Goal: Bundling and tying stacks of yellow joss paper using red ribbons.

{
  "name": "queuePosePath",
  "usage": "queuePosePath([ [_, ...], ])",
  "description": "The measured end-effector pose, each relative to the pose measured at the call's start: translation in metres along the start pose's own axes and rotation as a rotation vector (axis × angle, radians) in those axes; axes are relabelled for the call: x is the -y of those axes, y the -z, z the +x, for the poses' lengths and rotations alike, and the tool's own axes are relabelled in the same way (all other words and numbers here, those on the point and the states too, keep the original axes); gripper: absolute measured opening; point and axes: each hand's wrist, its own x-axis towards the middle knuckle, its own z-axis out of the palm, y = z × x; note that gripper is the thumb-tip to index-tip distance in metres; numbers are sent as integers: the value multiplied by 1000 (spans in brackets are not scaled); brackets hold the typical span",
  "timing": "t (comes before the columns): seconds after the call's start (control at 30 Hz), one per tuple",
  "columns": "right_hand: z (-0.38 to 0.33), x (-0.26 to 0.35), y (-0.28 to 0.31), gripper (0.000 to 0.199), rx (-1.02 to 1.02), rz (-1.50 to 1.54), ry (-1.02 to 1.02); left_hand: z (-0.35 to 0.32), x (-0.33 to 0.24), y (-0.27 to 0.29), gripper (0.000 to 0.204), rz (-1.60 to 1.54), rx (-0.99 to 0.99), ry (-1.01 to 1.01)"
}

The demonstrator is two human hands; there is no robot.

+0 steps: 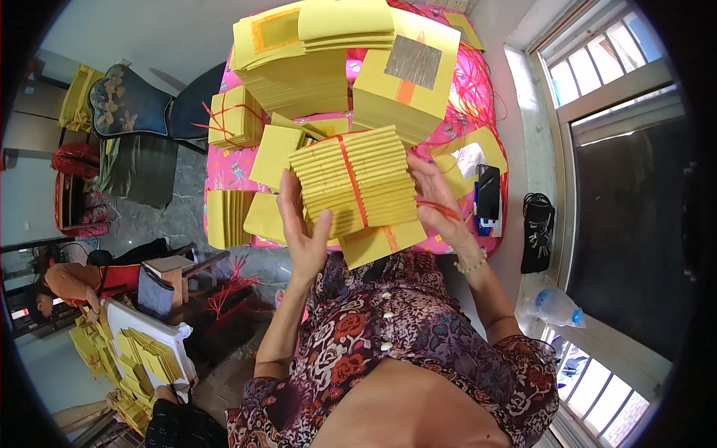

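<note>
A thick bundle of folded yellow paper (358, 183), bound by a red string, is lifted above the pink table (224, 168). My left hand (302, 224) grips its left edge from below. My right hand (433, 198) holds its right side, with a loose end of red string (441, 210) across the fingers. A flat yellow sheet (381, 243) lies under the bundle. Behind it stand tall stacks of yellow paper (299, 75), one topped with a silver foil square (412, 61).
A smaller tied yellow bundle (235, 116) and an upright stack (228, 218) sit at the table's left. A black phone (488, 192) lies at the right edge. Another person (75, 284) sits lower left beside a white crate of yellow paper (146, 351). Windows (597, 75) and a plastic bottle (556, 306) are at right.
</note>
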Motion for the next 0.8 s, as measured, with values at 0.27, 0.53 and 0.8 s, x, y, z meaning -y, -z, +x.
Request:
queuePosePath([
  [0.27, 36, -48, 37, 64, -222, -84, -175, 49, 8, 1, 66, -306, -93, 282],
  [0.53, 42, -23, -7, 60, -264, 218, -225, 46, -22, -10, 71, -336, 39, 458],
  [0.8, 7, -27, -8, 65, -233, 272, -398, 29, -18, -5, 72, -309, 69, 579],
])
